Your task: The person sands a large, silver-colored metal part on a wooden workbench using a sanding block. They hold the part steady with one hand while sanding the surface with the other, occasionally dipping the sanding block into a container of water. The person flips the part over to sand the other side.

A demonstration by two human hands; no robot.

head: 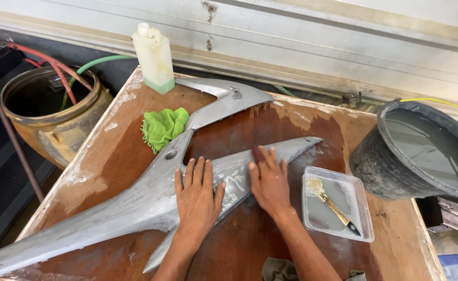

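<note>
Both hands flat on a grey fairing panel, wet-sanding on a wooden desk.

Left hand [198, 193] spread palm-down on the grey panel [135, 203], grip released, fingers splayed, apparently to pin the long forked piece against sliding. Right hand [268, 179] pressed on the panel's upper arm, fingers closed lightly over a small dark reddish pad [258, 154], seemingly for rubbing. Panel laid flat across the wet desk [270, 127], well supported along its length. Within easy reach: clear tray [361, 229] of cloudy water with a brush [333, 205], black bucket [380, 166] of water at right, green cloth [164, 127] and pale plastic bottle [154, 57] beyond the panel.
</note>
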